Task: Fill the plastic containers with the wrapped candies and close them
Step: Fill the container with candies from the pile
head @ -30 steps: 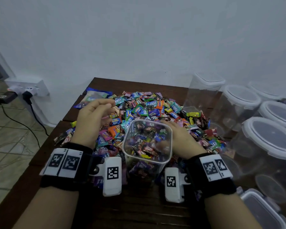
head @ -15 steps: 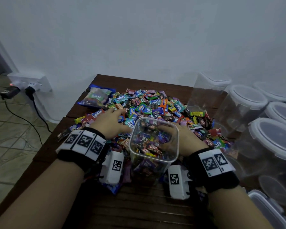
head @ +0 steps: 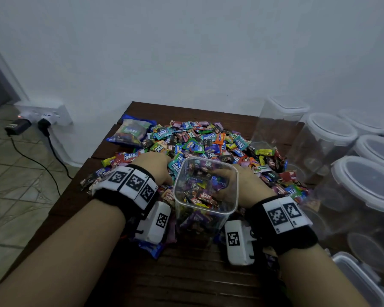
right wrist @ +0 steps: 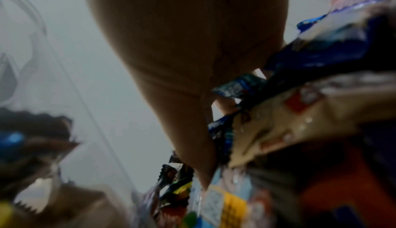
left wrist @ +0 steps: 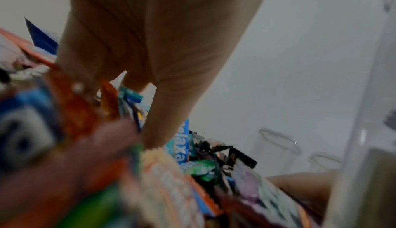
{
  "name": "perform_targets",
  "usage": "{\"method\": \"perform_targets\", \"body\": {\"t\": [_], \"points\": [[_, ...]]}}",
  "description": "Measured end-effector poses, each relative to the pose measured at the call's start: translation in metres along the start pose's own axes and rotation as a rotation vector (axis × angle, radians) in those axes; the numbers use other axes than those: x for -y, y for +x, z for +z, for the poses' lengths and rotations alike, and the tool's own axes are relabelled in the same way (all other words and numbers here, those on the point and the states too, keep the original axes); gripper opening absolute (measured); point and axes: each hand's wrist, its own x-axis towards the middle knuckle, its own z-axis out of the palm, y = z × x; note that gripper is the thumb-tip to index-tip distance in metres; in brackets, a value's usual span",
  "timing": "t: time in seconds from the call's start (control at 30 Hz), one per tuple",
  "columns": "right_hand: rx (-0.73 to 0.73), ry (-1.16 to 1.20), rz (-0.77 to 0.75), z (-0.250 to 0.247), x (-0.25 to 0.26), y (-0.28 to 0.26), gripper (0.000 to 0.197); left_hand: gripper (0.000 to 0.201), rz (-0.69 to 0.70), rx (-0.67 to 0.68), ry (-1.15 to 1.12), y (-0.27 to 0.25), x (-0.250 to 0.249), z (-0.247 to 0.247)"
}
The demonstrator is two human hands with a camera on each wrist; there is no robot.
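a: start big. the surface is dark wood, and the candy pile covers its far half, right out to the left edge. a wide sweep there would send pieces to the floor.

b: and the lidded tubs on the right?

a: already shut and standing near the right elbow, so a careless pull back of that arm might knock one. they look light, i'd guess.

b: where is the open tub?

a: the open tub stands upright at the near edge of the pile, between both wrists, about half full of candy, no lid on. it's tall and narrow, so a push from either side at the rim could tip it and spill the lot.

b: the hands?

a: the left hand is palm down on the pile just left of the tub, fingers bent into the wrappers. whether it has closed on any i cannot tell, since the wrist view is blurred. the right hand lies on the pile against the tub's right wall, fingers reaching round behind it, seen only through the plastic. i cannot tell if it holds candy or the tub.

b: smallest risk?

a: slick wrappers. a loose scoop would likely shed pieces beside the rim.
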Motion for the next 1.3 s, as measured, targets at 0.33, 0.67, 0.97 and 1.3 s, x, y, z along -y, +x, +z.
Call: {"method": "perform_targets", "body": {"t": [0.33, 0.67, 0.97, 1.3], "points": [[-0.123, 0.052, -0.019, -0.016, 0.015, -0.019, 0.031, 0.022, -0.062, -0.106, -0.086, -0.002, 0.003, -0.005], [-0.235, 0.043, 0.019, -0.019, 0.021, -0.026, 0.02, 0.023, -0.07, -0.238, -0.243, -0.014, 0.003, -0.009], [-0.463, 0.141, -0.001, -0.049, 0.021, -0.046, 0.018, 0.027, -0.003, -0.482, -0.489, -0.035, 0.0, -0.031], [-0.794, 0.313, -0.156, -0.088, 0.032, -0.085, 0.011, 0.018, 0.114, -0.665, -0.802, -0.072, -0.009, -0.055]]}}
